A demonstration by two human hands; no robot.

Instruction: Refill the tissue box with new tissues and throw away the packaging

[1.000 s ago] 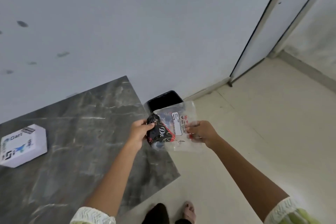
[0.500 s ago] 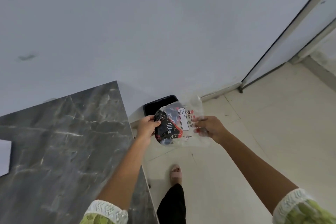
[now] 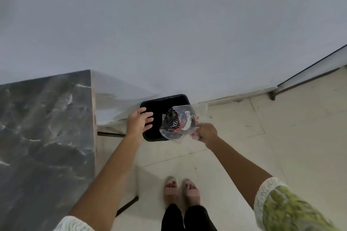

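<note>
The right hand (image 3: 205, 133) pinched the wrapper (image 3: 178, 123) over the bin (image 3: 165, 99) (ready to drop, I think); the left hand (image 3: 139, 121) was spread, holding nothing.

Pale tiled floor (image 3: 244, 155), carrying black open bin (image 3: 154, 104) against wall, beside dark marble table (image 3: 47, 137); two sandalled feet (image 3: 180, 191) planted near the bin

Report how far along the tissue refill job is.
Done: the tissue packaging looks emptied, though the tissue box is out of view. In hand: the right hand holds it over the black bin; the left hand is open. Left: dropping it in.
</note>
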